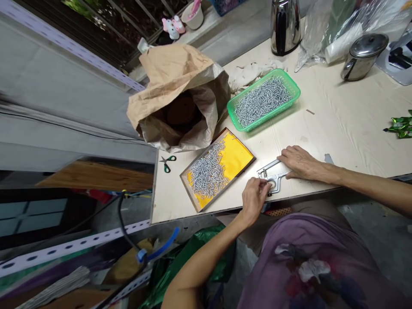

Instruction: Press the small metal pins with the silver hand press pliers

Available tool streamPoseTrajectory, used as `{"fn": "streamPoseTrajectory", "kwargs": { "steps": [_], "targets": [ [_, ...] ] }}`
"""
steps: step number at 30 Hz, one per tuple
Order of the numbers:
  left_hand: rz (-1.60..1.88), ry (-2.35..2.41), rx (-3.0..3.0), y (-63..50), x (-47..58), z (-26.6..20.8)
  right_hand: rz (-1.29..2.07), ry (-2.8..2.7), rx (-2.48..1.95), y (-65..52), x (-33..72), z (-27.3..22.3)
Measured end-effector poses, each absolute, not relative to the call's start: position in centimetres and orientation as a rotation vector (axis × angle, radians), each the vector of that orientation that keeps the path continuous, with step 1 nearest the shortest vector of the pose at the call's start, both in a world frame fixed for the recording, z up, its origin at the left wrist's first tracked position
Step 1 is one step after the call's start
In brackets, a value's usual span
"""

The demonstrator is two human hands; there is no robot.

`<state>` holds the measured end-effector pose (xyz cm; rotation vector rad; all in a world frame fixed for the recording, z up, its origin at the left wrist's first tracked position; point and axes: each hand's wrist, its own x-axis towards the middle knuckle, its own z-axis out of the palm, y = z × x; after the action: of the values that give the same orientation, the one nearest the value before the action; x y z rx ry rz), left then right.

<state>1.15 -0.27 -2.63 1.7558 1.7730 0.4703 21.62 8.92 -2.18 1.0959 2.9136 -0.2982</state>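
Observation:
At the table's front edge lies a silver metal hand tool (277,183) with two handles, a coil spring and a rounded open frame. My right hand (298,163) is closed around its handles from the right. Against the tool's head, my left hand (253,196) has its fingers pinched together; whatever they hold is too small or hidden to name. Left of the hands, a shallow tray (238,155) with a yellow lining holds a heap of small silver metal pins (207,174). A green plastic basket (232,112) farther back is filled with similar pieces.
A large open brown paper sack (180,64) stands behind the tray. Green-handled scissors (167,163) lie near the left corner. At the back are a steel kettle (285,25), a lidded steel mug (363,58) and clear plastic bags (317,34). Shiny green wrappers (401,126) lie right.

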Motion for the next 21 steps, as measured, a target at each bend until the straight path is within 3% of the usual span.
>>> {"fn": "streamPoseTrajectory", "kwargs": {
  "steps": [6,21],
  "targets": [
    [0.215,1.394,2.402,4.2,3.5,-3.2,-0.420,2.880,1.132,8.6,22.4,-2.2],
    [-0.082,1.165,2.470,6.1,5.8,-2.2,-0.534,2.825,1.205,7.5,23.9,-2.1]
  ]
}}
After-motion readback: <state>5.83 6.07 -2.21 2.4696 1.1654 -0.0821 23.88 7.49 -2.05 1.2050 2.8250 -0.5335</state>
